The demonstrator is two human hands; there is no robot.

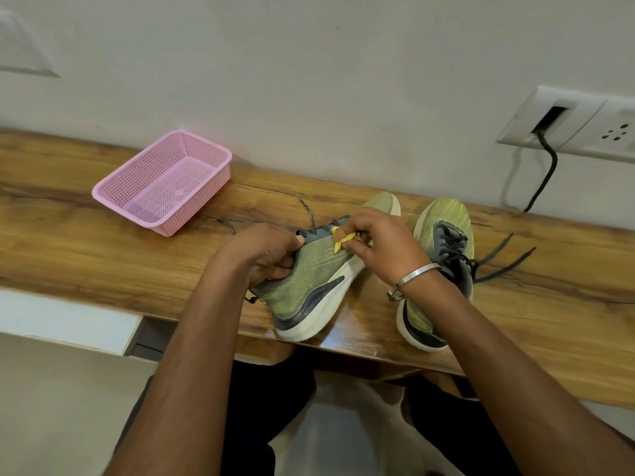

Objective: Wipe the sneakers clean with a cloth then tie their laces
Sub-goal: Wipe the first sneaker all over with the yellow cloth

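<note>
Left hand [266, 254] curls round the collar/heel end of the near sneaker [309, 286], thumb up by the eyelets, fingers wrapped under; shoe is tipped on its side, sole facing 4 o'clock, heel hanging just over the table [103, 255] edge, toe pointing to 1 o'clock. Right hand [385, 245] pinches a small bunched yellow cloth [345, 240] betw. thumb and fingertips, cloth pressed to the shoe's upper just below the laces. Steel bangle [417, 274] on the right wrist. Its laces [307, 211] are undone, loose ends trailing toward 11 o'clock on the wood. 2nd sneaker [441, 255] stands upright at 3 o'clock of the first, just beside it, partly behind the right wrist; laces [505, 255] also undone, ends lying out to 3 o'clock. Pink basket [165, 182] at 10 o'clock, well apart from the shoes, against the wall. Wall socket [580, 123] w/ black cable [546, 170] at 2 o'clock.
</note>
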